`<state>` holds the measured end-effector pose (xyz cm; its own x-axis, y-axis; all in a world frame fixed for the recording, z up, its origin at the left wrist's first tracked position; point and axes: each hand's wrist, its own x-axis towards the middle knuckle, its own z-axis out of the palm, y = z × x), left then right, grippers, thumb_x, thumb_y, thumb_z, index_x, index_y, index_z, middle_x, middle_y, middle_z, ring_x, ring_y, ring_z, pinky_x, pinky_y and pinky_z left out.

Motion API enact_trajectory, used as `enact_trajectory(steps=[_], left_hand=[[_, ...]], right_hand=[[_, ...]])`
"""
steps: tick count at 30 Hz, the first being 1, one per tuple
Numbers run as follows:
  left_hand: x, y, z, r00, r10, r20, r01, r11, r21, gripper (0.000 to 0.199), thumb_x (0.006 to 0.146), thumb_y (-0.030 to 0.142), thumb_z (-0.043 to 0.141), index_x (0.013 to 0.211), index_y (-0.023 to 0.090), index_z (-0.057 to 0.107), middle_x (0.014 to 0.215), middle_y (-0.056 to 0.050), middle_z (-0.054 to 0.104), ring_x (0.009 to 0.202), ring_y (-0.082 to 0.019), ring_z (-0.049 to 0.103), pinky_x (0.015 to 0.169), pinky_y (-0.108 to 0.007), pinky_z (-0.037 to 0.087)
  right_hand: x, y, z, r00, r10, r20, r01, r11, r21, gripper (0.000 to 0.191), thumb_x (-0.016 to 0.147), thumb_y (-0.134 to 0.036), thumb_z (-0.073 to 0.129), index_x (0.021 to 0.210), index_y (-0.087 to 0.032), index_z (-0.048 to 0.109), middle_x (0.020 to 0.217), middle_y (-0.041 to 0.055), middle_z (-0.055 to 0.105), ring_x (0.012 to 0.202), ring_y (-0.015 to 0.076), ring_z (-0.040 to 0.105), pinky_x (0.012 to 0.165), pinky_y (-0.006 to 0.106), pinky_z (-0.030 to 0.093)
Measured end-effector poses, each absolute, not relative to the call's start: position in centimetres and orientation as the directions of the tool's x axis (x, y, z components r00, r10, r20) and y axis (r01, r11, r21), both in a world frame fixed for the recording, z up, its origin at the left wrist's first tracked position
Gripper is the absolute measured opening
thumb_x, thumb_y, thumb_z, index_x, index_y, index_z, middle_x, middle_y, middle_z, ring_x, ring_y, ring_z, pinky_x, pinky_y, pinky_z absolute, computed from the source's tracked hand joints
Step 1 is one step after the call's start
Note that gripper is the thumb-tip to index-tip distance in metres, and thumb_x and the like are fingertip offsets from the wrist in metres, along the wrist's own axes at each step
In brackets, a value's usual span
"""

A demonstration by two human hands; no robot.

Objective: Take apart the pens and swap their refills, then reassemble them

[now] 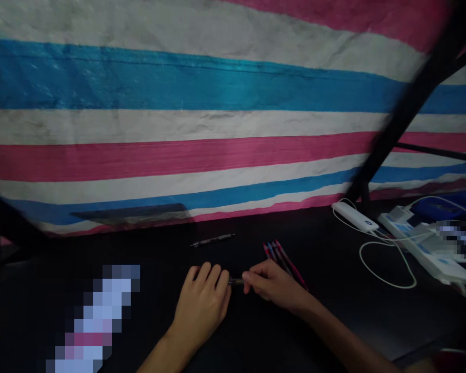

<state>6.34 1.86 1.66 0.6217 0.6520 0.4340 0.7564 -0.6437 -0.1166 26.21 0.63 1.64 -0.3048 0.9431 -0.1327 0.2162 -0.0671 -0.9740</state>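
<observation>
Between my two hands is a thin pen (236, 282), most of it hidden by the fingers. My left hand (205, 295) is closed over one end of it, just above the black table. At the other end, my right hand (271, 284) pinches the pen between thumb and forefinger. Beyond my left hand lies a dark slim pen (213, 240) with a clip, flat on the table. Several pens (281, 257) in pink, red and blue lie side by side behind my right hand, which partly covers them.
On the right of the black table (147, 331) are a white power strip (423, 246), a white power bank (355, 216) and a looping white cable (413, 277). A dark frame bar (411, 103) slants down there. A striped sheet (178, 160) hangs behind. A blurred-out object (101, 311) lies left.
</observation>
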Motion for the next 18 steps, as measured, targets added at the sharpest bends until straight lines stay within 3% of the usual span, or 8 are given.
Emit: enact_trajectory(steps=[5, 9, 13, 15, 18], left_hand=[[6.7, 1.8, 1.3, 0.555, 0.694, 0.458, 0.818, -0.557, -0.147, 0.017, 0.086, 0.024, 0.046, 0.079, 0.019, 0.061, 0.071, -0.006, 0.063, 0.069, -0.021, 0.055, 0.066, -0.036, 0.036], [6.6, 2.1, 0.6, 0.535, 0.71, 0.458, 0.832, -0.537, -0.139, 0.029, 0.089, 0.028, 0.043, 0.067, 0.02, 0.059, 0.059, -0.004, 0.062, 0.059, -0.02, 0.058, 0.06, -0.033, 0.037], [6.3, 2.3, 0.0, 0.522, 0.767, 0.374, 0.845, -0.525, -0.102, 0.034, 0.092, 0.028, 0.038, 0.067, 0.019, 0.06, 0.057, -0.004, 0.065, 0.053, -0.02, 0.061, 0.05, -0.03, 0.035], [6.1, 2.3, 0.0, 0.504, 0.809, 0.301, 0.859, -0.507, -0.075, 0.033, 0.092, 0.028, 0.037, 0.07, 0.019, 0.061, 0.059, -0.005, 0.066, 0.053, -0.022, 0.063, 0.047, -0.029, 0.034], [5.8, 2.6, 0.4, 0.497, 0.842, 0.209, 0.86, -0.51, 0.012, 0.029, 0.091, 0.028, 0.038, 0.074, 0.02, 0.06, 0.064, -0.005, 0.068, 0.056, -0.024, 0.064, 0.047, -0.029, 0.036]], right_hand=[[26.2, 0.3, 1.9, -0.347, 0.917, -0.194, 0.169, -0.142, -0.975, 0.039, 0.084, -0.049, 0.053, 0.077, -0.013, 0.067, 0.049, -0.0069, 0.036, 0.039, 0.0045, 0.024, 0.039, 0.02, 0.015], [26.1, 0.2, 1.9, -0.386, 0.898, -0.214, 0.126, -0.178, -0.976, 0.036, 0.084, -0.046, 0.053, 0.075, -0.014, 0.066, 0.047, -0.0082, 0.031, 0.039, 0.0044, 0.021, 0.039, 0.02, 0.014], [25.5, -0.2, 2.1, -0.375, 0.927, 0.002, 0.28, 0.115, -0.953, 0.031, 0.085, -0.038, 0.055, 0.069, -0.014, 0.066, 0.049, -0.0062, 0.036, 0.045, 0.0066, 0.03, 0.044, 0.021, 0.021], [25.1, -0.3, 2.1, -0.372, 0.914, 0.159, 0.383, 0.307, -0.871, 0.028, 0.087, -0.032, 0.054, 0.07, -0.015, 0.067, 0.054, -0.0042, 0.044, 0.051, 0.0084, 0.038, 0.049, 0.022, 0.027], [25.0, -0.3, 1.9, -0.39, 0.86, 0.329, 0.478, 0.494, -0.726, 0.018, 0.087, -0.027, 0.054, 0.086, -0.017, 0.07, 0.068, 0.0005, 0.057, 0.062, 0.0125, 0.049, 0.06, 0.024, 0.036]])
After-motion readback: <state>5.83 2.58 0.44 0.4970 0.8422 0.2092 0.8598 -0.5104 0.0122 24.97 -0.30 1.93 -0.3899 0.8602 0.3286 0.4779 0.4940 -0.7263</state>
